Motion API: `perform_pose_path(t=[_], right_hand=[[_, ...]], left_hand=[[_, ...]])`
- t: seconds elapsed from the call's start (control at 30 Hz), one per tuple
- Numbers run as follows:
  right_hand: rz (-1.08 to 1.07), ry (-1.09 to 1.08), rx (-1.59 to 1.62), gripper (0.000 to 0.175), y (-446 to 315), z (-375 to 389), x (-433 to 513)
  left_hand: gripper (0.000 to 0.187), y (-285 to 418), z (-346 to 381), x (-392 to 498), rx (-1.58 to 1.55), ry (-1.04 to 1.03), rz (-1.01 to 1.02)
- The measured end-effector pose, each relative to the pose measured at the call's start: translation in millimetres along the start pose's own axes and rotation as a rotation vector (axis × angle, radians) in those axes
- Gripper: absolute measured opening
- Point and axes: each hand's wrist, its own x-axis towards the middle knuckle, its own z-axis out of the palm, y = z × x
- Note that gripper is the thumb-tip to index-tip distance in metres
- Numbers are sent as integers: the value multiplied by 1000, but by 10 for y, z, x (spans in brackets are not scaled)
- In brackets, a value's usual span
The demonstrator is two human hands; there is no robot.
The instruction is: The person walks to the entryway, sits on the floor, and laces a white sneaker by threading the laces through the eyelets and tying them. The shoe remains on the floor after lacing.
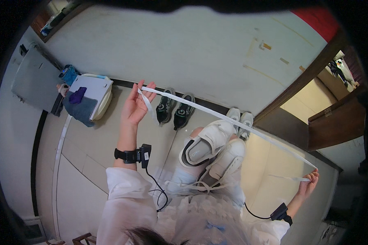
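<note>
A long flat white shoelace (202, 107) runs taut between my two hands. My left hand (136, 105) is palm up at upper left with its fingers spread. The lace is caught at its fingers, and a short end dangles below them. Far to the right, my right hand (309, 180) pinches the other side of the lace, with a loose tail trailing leftward. On my lap rest two white sneakers, a left one (199, 150) showing its grey insole and a right one (233, 156) lying beside it. Another white lace (208, 186) crosses near their heels.
Black sneakers (184, 111) and a smaller white pair (245, 122) stand along the wall. A white bin (105, 101) with cloths on it is at left. A wooden door (334, 122) stands at right. Black wrist devices with cables are on both forearms.
</note>
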Motion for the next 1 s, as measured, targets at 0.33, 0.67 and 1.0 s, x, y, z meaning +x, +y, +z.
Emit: perform_pose_path(t=[0.33,0.67,1.0], right_hand=[[55,77,61,25,19,50,29],[52,185,40,21,5,-23,38],[170,133,-343,21,214,306,-89]], left_hand=[[37,-3,-46,67,-64,17,-31],[34,-12,-111,127,-116,2,-59],[23,246,-192,-6,132,-170,125]])
